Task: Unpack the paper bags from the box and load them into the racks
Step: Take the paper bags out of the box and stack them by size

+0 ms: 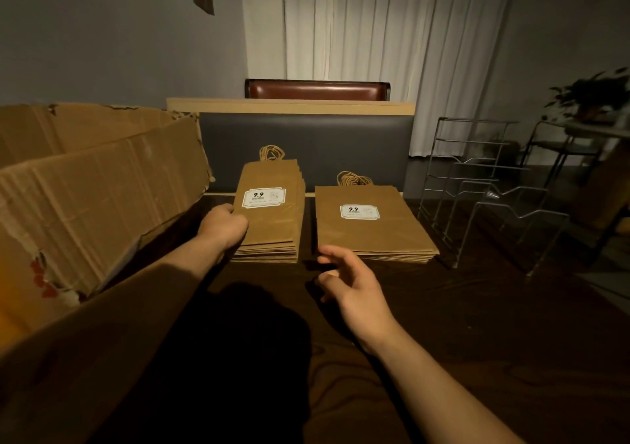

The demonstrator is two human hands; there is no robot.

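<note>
Your dark wooden table (443,307) runs off the bottom edge, and much of its near part is lost in your own shadow. To the outside of your left fingers stands the cardboard box (85,205), its flaps open and torn; the left and bottom edges cut it off, so what is inside it cannot be seen from here.

Beyond your right fingertips and further to their outer side stand the wire racks (484,191), thin bars that blur into the dim floor behind them, so you cannot count their slots with any confidence.

Just past your right fingers lies the right stack of paper bags (371,232), flat on the table, its twisted handles pointing away from you. Your left hand (223,223) grips the left stack of paper bags (276,225) at its near left corner: the thumb seems to lie on the top bag while the fingers curl under the edge, hidden by the hand itself. This stack sits slightly fanned (several edges show along its right side).

Your right hand (351,280) hovers above the table with fingers loosely spread and a little bent, touching nothing, near the front left corner of the right stack.

Each top bag carries a white label (259,198) reading 9.9; the smaller print is too blurred to read.
</note>
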